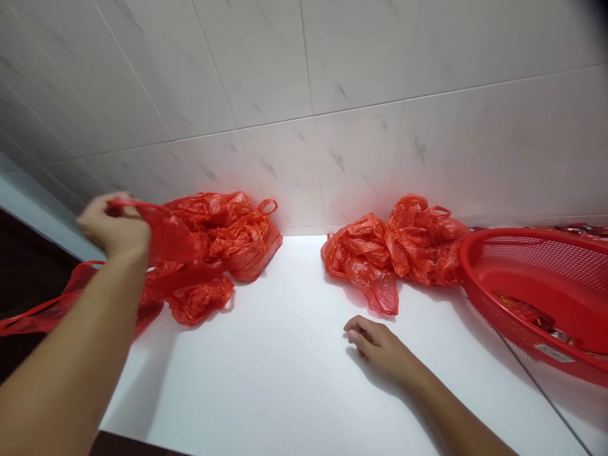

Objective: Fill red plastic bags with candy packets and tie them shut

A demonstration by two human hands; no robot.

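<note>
1. In the head view, the left hand (116, 228) is clamped on a thin red bag (173, 237) near its upper edge, raised over the left end of the bench. Holding it well calls for a firm pinch on the gathered plastic and a smooth, easy lift, since a sharp tug could stretch or tear such thin film.
2. The held bag overlaps the left heap of bags (251, 247), so a slow draw, watching for snagged handle loops, would likely avoid dragging others along.
3. The left forearm reaches up from the lower left corner, wrist bent, knuckles upward, the hand slightly blurred.
4. The right hand (380, 348) is empty, fingers loosely curled and apart from the thumb, low over the bench (266, 367), just in front of the right heap of bags (368, 247). Its forearm slants in from the lower right, beside the red basket (475, 278).
</note>
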